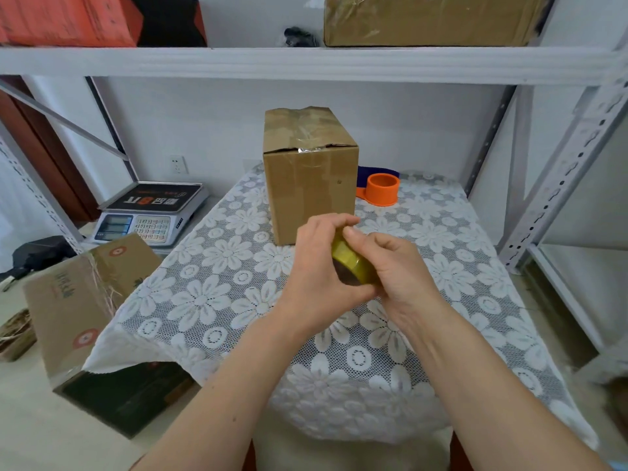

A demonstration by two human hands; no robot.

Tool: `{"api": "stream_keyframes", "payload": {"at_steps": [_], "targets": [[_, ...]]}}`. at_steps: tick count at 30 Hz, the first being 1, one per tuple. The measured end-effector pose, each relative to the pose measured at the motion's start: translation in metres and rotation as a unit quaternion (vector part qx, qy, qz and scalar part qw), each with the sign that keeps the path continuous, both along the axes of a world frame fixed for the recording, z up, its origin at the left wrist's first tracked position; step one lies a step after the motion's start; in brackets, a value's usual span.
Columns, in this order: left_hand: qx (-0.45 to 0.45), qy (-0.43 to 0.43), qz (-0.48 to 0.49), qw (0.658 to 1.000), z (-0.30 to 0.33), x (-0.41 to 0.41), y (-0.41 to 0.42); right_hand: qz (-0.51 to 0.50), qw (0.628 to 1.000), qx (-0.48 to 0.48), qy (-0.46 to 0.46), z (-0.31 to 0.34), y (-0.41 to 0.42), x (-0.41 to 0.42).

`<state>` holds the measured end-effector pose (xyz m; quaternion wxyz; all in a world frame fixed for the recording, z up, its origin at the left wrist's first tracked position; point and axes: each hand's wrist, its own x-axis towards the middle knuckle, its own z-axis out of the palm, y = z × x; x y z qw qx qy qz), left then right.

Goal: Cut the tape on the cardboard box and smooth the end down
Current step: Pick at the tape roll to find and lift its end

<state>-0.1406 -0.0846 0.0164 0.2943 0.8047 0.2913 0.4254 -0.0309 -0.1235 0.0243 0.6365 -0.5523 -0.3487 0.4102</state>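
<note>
A brown cardboard box [310,175] stands upright at the far middle of the lace-covered table [210,300]. Clear tape runs over its top flaps and down its front face. In front of the box both my hands hold a yellowish roll of tape [351,263]. My left hand [319,266] wraps the roll from the left, thumb on top. My right hand [397,266] grips it from the right, thumb pressed on the roll's upper rim. No strip links the roll to the box.
An orange tape dispenser [382,189] lies right of the box, against something dark blue. A weighing scale [149,215] sits at the left, a tilted carton [85,300] below it. Shelf rails [560,171] rise on the right; an upper shelf [306,62] carries boxes.
</note>
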Motion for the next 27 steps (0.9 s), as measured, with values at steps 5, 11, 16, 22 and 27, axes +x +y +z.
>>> {"api": "stream_keyframes", "payload": {"at_steps": [5, 11, 16, 22, 27], "targets": [[-0.021, -0.01, -0.005, 1.0, 0.0, -0.004, 0.004, 0.062, 0.998, 0.01, 0.009, 0.002, -0.003, 0.007], [-0.032, -0.004, -0.022, 0.999, 0.002, -0.011, 0.01, 0.186, 0.981, 0.021, 0.056, 0.005, -0.008, 0.02], [0.008, 0.022, -0.005, 1.0, -0.002, -0.009, 0.011, 0.193, 0.981, -0.017, 0.009, 0.007, -0.007, 0.018], [0.13, 0.073, 0.033, 0.988, -0.001, -0.001, 0.008, 0.086, 0.996, -0.033, 0.007, 0.008, 0.0, -0.001], [0.086, 0.055, 0.015, 0.995, 0.003, -0.005, 0.013, 0.12, 0.993, -0.016, 0.003, 0.004, 0.0, 0.003]]}}
